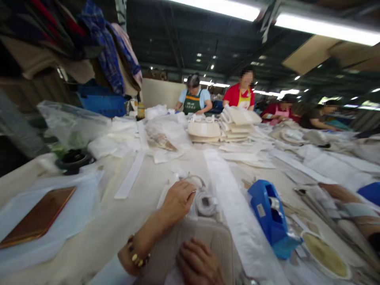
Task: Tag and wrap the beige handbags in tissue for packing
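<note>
A grey-beige padded piece with a rounded corner and stitched lines [218, 237] lies in front of me, apparently a bag. Over its far edge, my left hand [177, 200] is closed, fingertips pinched on something too small to make out. Right beside those fingertips are a white coiled roll [205, 204] and a thin looped strap [197, 180]. My right hand [198, 263] rests low on the padded piece, somewhat blurred, fingers curled and together; what lies under them is hidden. A bracelet [137, 257] circles my left wrist.
A blue tape dispenser [268, 217] and a round dish [325, 253] stand right, near another person's arm [347, 202]. A long white strip [234, 213] runs beside the padded piece. Left lies a phone [38, 215]; stacked pale pieces [237, 122] sit farther back, with several people beyond.
</note>
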Action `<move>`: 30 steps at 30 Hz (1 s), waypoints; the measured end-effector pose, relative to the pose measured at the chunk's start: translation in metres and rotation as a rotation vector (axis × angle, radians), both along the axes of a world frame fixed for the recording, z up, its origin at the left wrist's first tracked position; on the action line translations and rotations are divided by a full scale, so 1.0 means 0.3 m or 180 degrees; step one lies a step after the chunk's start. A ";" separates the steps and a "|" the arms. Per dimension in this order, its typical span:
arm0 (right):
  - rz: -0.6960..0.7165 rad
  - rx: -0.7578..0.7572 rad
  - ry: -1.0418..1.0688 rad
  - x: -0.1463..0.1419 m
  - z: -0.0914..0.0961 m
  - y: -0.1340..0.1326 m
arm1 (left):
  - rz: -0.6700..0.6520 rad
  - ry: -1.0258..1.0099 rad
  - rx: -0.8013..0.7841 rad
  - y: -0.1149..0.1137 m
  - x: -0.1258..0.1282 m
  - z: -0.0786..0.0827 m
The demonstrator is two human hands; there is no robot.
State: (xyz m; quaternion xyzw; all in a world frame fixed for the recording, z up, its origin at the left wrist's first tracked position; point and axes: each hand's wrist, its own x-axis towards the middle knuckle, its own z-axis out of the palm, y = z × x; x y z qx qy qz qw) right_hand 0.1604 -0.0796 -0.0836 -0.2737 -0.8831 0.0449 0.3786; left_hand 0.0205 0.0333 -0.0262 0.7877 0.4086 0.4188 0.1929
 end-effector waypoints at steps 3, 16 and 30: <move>-0.0007 0.0401 -0.0244 -0.008 -0.017 -0.014 | -0.0369 0.0816 0.0361 -0.117 -0.073 -0.065; 0.0016 0.0433 -0.0121 0.002 0.012 -0.041 | -0.0756 0.2160 0.1975 -0.241 -0.151 -0.138; -0.0454 0.0091 -0.0450 0.191 -0.011 -0.286 | -0.1055 0.2367 0.1696 -0.273 -0.173 -0.129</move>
